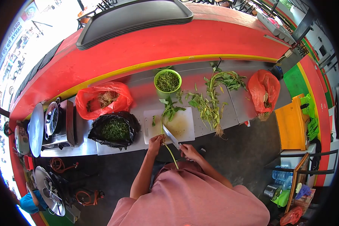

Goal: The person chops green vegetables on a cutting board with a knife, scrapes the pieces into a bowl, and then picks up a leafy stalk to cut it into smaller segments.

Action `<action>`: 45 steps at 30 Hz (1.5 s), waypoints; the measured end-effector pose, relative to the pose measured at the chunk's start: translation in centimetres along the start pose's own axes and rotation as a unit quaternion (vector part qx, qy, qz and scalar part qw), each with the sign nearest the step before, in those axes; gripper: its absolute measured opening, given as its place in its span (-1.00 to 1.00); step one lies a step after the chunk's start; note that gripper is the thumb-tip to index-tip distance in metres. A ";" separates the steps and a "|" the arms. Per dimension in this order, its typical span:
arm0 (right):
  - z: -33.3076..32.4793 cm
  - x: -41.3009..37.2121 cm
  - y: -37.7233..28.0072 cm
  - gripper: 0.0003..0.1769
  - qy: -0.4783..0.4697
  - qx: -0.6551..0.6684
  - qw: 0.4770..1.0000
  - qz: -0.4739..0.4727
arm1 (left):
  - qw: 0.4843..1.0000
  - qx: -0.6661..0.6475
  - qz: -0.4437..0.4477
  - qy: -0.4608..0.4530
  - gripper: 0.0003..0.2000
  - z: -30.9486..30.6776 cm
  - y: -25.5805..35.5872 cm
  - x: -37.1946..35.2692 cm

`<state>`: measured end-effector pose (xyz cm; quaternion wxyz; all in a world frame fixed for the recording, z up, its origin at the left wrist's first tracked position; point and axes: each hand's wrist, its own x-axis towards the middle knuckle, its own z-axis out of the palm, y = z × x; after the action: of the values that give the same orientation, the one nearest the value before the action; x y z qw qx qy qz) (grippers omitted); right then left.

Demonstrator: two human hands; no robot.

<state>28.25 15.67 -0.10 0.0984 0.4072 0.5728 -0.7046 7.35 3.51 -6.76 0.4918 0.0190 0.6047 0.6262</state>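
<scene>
My left hand (156,143) is closed round a long green stem (171,153), whose leafy top (171,109) lies over the white cutting board (189,124). The stem's lower end hangs towards my shirt. In my right hand (187,151) is the handle of a knife (171,137); its blade points up and left, beside the stem near my left hand. Behind the board stands a green bowl (168,91) with chopped greens in it. A bunch of leafy stems with roots (211,105) lies right of the board.
Left of the board sit a black bag of greens (115,130) and a red bag (105,100) with roots. Another red bag (263,90) is at the right. A stove (62,124) stands far left. Black trays (139,19) rest on the red ledge. A person's blue sleeve (28,203) shows lower left.
</scene>
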 end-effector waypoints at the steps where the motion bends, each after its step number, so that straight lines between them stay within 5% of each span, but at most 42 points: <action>1: 0.0 0.0 0.0 -0.57 0.001 0.001 1.000 -0.001 | 0.999 -0.029 -0.007 -0.016 -0.76 -0.1 -0.1 0.0; 13: 0.9 0.4 -0.2 -0.57 0.041 -0.090 0.995 -0.026 | 1.000 -0.017 -0.004 0.010 -0.76 1.4 1.3 -1.3; 19: 2.0 2.2 2.3 -0.56 0.158 -0.257 0.929 -0.215 | 0.998 -0.061 0.019 0.019 -0.74 1.4 1.7 -1.7; 29: 1.5 0.1 -0.8 -0.57 0.057 -0.117 0.990 -0.054 | 0.981 -0.058 0.182 0.024 -0.78 1.2 11.5 -3.0; 33: 1.5 -0.5 -1.2 -0.56 0.040 -0.077 0.996 -0.010 | 0.968 0.054 0.243 0.028 -0.76 1.2 12.8 -3.4; 35: 1.4 0.1 -0.4 -0.56 0.041 -0.080 0.996 -0.019 | 0.938 0.225 0.262 0.034 -0.74 0.8 11.9 -3.3; 45: 1.4 -1.1 -1.2 -0.55 0.032 -0.058 0.998 0.007 | 0.943 0.079 0.310 0.091 -0.75 0.1 14.8 -4.0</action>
<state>27.58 14.49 1.53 0.1089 0.4269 0.6129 -0.6560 0.71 4.24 7.04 0.2129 0.1875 0.6587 0.6969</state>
